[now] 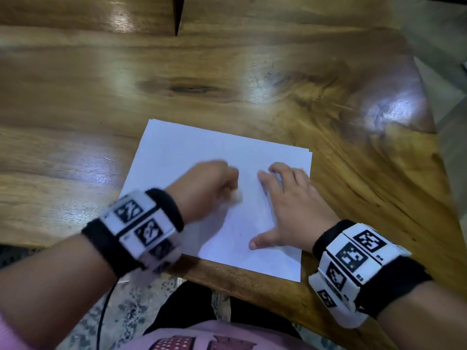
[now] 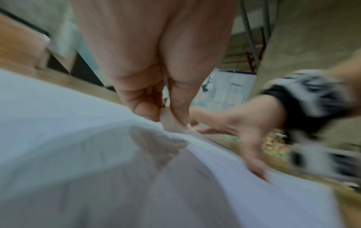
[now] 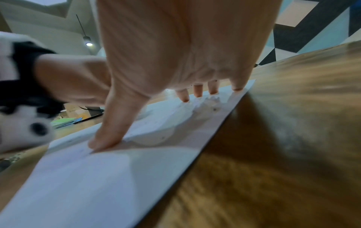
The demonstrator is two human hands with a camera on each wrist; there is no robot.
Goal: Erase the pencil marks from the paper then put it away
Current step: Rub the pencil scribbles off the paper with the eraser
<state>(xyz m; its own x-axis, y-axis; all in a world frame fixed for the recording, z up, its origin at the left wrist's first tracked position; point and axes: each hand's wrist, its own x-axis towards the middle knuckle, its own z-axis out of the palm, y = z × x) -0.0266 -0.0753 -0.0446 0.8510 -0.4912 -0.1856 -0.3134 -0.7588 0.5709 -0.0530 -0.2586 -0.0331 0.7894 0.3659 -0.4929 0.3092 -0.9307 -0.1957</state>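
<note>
A white sheet of paper (image 1: 202, 152) lies on the wooden table (image 1: 227, 72) near its front edge. My left hand (image 1: 209, 183) pinches a small white eraser (image 1: 237, 197) and holds its tip down on the paper (image 2: 68, 138); the eraser (image 2: 171, 123) sits between thumb and fingers in the left wrist view. My right hand (image 1: 288, 203) lies spread flat on the sheet's right half, fingers and thumb pressing it down. In the right wrist view its fingertips (image 3: 184, 95) touch the paper (image 3: 87, 185). Pencil marks are too faint to make out.
The table's front edge (image 1: 252, 279) runs just under the sheet, with my lap and a patterned floor below it. The table's right edge (image 1: 429, 117) slants off beside the sheet. A dark gap (image 1: 178, 13) splits the tabletop at the back. Bare wood surrounds the paper.
</note>
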